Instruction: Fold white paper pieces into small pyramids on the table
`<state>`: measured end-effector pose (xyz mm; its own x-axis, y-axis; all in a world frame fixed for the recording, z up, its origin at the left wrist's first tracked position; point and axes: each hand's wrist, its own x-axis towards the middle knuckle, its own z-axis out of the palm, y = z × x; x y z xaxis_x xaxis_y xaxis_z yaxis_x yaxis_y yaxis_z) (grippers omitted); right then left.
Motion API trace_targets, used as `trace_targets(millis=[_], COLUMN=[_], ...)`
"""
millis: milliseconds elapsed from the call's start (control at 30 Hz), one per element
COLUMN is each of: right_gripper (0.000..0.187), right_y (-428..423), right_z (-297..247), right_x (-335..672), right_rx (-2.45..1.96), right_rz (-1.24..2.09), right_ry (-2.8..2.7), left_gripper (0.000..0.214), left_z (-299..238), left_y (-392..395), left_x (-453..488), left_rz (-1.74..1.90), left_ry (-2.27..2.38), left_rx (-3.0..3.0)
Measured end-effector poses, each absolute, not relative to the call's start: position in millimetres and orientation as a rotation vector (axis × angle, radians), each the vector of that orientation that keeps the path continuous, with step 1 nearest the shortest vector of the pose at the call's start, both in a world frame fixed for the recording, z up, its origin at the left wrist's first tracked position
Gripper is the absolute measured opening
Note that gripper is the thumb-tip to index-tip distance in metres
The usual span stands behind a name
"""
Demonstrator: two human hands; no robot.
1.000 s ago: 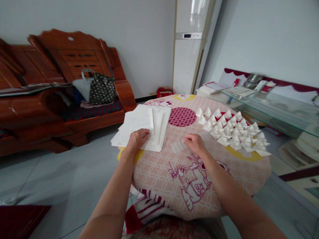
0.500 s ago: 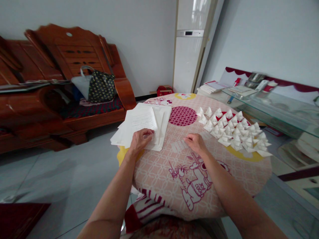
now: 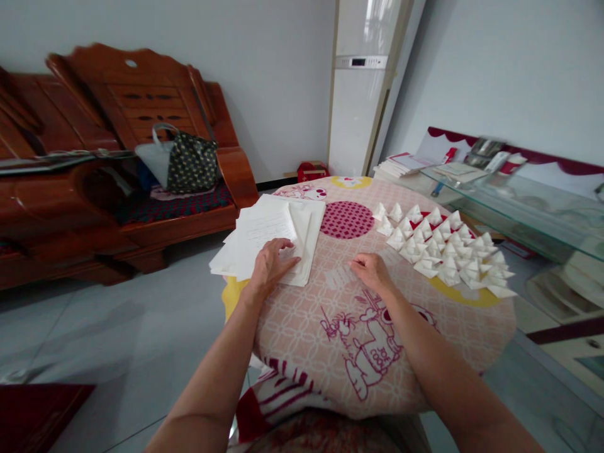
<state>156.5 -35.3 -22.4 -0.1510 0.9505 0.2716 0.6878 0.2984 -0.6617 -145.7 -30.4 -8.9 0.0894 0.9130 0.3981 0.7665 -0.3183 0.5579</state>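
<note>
My left hand (image 3: 275, 261) is over the near right corner of a stack of white paper sheets (image 3: 264, 226), thumb and fingers apart, holding nothing. The top sheet carries lines of writing. My right hand (image 3: 371, 269) rests on the patterned tablecloth (image 3: 306, 327) with its fingers curled closed; whether anything is inside them is hidden. To its right, several small folded white paper pieces (image 3: 443, 236) with raised points stand in close rows on the round table.
A glass shelf unit (image 3: 519, 201) with cups, metal bowls and papers stands along the right wall. On the left is a carved wooden sofa (image 3: 141, 94) bearing a dark patterned bag (image 3: 191, 163). A tall white cabinet-like unit (image 3: 356, 113) fills the corner.
My left hand has opened, its thumb and fingers moving apart over the paper stack. My right hand and the folded pieces stay where they were.
</note>
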Motion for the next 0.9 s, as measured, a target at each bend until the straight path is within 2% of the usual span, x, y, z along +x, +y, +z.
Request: trace_targets(millis=[400, 567, 633, 767, 900], right_gripper=[0.038, 0.019, 0.011, 0.004, 0.007], right_y=[-40, -42, -37, -21, -12], right_z=[-17, -5, 0, 6, -2], right_x=[151, 116, 95, 59, 43], right_rx=[-1.460, -1.391, -1.334, -1.259, -1.192], right_rz=[0.529, 1.092, 1.222, 1.351, 1.402], right_ry=[-1.839, -1.566, -1.527, -1.441, -1.400], left_gripper=[0.029, 0.032, 0.032, 0.034, 0.035], left_z=[-10, -14, -14, -16, -16], left_y=[-28, -27, -27, -27, -26], left_x=[-141, -143, -144, -144, -144], left_rz=[0.971, 0.973, 0.981, 0.981, 0.964], left_ry=[1.753, 1.750, 1.749, 1.766, 1.766], left_rx=[2.215, 2.179, 2.176, 2.169, 2.185])
